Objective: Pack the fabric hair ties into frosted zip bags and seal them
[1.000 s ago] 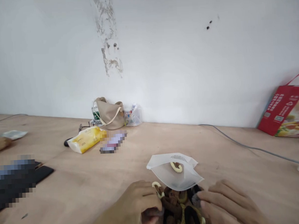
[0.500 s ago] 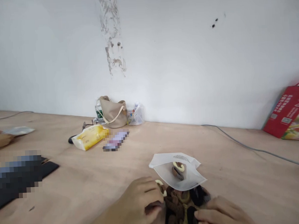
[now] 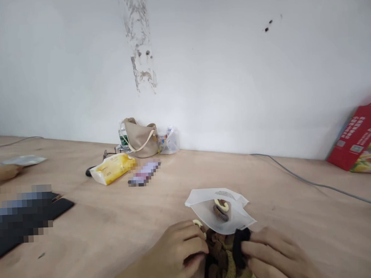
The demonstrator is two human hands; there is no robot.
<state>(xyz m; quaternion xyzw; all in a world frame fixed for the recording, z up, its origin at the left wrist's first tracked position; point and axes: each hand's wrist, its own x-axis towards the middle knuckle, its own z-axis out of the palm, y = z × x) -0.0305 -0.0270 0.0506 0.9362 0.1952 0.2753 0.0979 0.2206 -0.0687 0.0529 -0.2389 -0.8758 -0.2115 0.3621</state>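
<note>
A pile of fabric hair ties in brown, olive, black and cream lies on the table at the bottom of the view. My right hand, at the pile's right side, has its fingers closed on a black hair tie. At the left side of the pile my left hand is curled with its fingers together; what it holds, if anything, is hidden. Just beyond the pile lies a white translucent pouch, its mouth gaping towards me. Inside it show a cream hair tie and a dark brown one.
A phone, a yellow tissue pack and a beige handbag sit back left. Another person's hand is at far left, above a black, partly blurred object. A grey cable and red bag are right.
My right hand has moved up and away from me, lifting the black hair tie towards the pouch mouth. The left hand has shifted slightly right. The other person's hand at far left has moved.
</note>
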